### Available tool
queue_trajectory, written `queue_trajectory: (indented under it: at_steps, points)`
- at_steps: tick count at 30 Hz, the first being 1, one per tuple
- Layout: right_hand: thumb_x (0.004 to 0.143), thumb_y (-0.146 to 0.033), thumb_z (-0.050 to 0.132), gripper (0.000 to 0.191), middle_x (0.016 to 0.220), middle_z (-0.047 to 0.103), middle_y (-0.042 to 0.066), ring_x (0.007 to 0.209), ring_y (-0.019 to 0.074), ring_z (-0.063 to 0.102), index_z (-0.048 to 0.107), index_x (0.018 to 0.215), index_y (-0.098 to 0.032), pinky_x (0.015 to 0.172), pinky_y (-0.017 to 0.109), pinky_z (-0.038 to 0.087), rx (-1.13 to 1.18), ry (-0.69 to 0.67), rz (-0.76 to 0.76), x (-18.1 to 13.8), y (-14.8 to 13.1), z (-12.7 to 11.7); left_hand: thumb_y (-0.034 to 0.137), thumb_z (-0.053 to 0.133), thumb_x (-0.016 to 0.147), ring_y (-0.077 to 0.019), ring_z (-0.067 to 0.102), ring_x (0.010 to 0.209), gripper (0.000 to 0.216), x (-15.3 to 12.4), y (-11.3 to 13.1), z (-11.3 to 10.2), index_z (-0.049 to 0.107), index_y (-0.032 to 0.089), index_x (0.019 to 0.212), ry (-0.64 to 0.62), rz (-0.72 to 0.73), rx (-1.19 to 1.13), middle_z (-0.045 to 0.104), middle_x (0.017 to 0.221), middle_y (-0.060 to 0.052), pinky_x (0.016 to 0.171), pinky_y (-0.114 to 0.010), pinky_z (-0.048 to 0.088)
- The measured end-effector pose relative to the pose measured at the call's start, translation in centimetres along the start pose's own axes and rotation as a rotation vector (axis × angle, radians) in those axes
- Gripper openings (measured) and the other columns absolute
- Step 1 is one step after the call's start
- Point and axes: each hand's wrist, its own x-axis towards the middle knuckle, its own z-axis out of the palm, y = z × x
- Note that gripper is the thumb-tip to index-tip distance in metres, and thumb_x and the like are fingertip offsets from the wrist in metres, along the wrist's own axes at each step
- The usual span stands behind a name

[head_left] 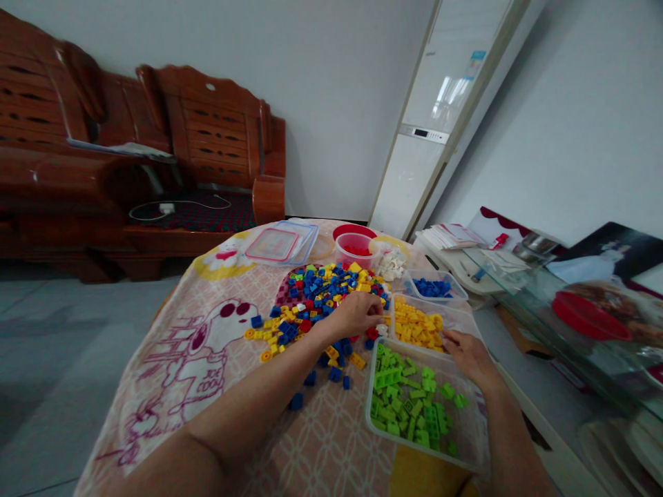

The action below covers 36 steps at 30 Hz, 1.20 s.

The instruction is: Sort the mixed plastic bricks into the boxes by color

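My left hand (357, 314) rests on the right side of a heap of mixed blue, yellow and red bricks (315, 297), fingers curled in a pinch on something I cannot make out. My right hand (469, 355) lies at the far right rim of a clear tub of green bricks (419, 407), fingers bent over the edge. Just beyond stands a clear tub of yellow bricks (422, 324), then a tub of blue bricks (434, 286).
A red bowl (355, 248), a tub of white bricks (391, 262) and stacked lids (280, 243) sit at the table's far end. The cartoon-print cloth (197, 352) covers the table. A wooden sofa stands left, a glass table (570, 310) right.
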Motion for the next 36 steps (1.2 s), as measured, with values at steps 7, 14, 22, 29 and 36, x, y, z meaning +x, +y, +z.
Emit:
queue_trajectory:
  at_steps: [7,14,22,29,36]
  points:
    - [0.085,-0.03,0.039,0.042,0.107,0.072,0.011,0.099,0.0251,0.066,0.071,0.108,-0.016,0.089,0.034,0.047,-0.008,0.024,-0.013,0.0,0.3,0.1,0.018,0.06,0.076,-0.0134,0.064,0.071,0.013,0.1,1.0,3.3,0.066,0.013,0.085,0.08,-0.063,-0.241,0.07,0.077,-0.003,0.065,-0.021,0.047]
    - [0.085,-0.032,0.04,0.044,0.109,0.071,0.012,0.101,0.0261,0.065,0.07,0.111,-0.015,0.09,0.036,0.047,0.006,0.015,0.0,0.0,0.5,0.2,0.014,0.055,0.076,-0.0124,0.065,0.077,0.034,0.3,0.4,2.1,0.063,0.012,0.108,0.042,-0.001,-0.356,0.071,0.084,-0.002,0.071,-0.021,0.049]
    - [0.084,-0.032,0.042,0.042,0.111,0.07,0.012,0.103,0.0261,0.065,0.07,0.112,-0.015,0.092,0.037,0.046,0.041,0.037,0.022,0.0,0.5,0.3,0.016,0.065,0.068,-0.0105,0.061,0.064,0.01,-0.7,-0.2,-1.6,0.072,0.017,0.075,-0.337,0.084,0.014,0.07,0.07,0.001,0.058,-0.017,0.04]
    - [0.084,-0.031,0.041,0.043,0.11,0.071,0.012,0.103,0.0258,0.064,0.07,0.111,-0.015,0.091,0.036,0.046,0.006,0.012,0.012,0.1,0.4,0.2,0.017,0.072,0.059,-0.0151,0.06,0.059,0.008,-1.5,1.0,-0.3,0.072,0.02,0.066,-0.547,0.11,0.251,0.069,0.065,0.0,0.049,-0.021,0.035]
    - [0.085,-0.031,0.039,0.043,0.105,0.072,0.012,0.099,0.026,0.065,0.071,0.108,-0.015,0.09,0.036,0.046,-0.001,0.005,-0.003,0.0,0.2,0.1,0.013,0.068,0.058,-0.0156,0.057,0.057,0.007,-1.7,1.1,-0.1,0.068,0.019,0.062,-0.504,0.097,0.33,0.065,0.06,-0.001,0.052,-0.023,0.038]
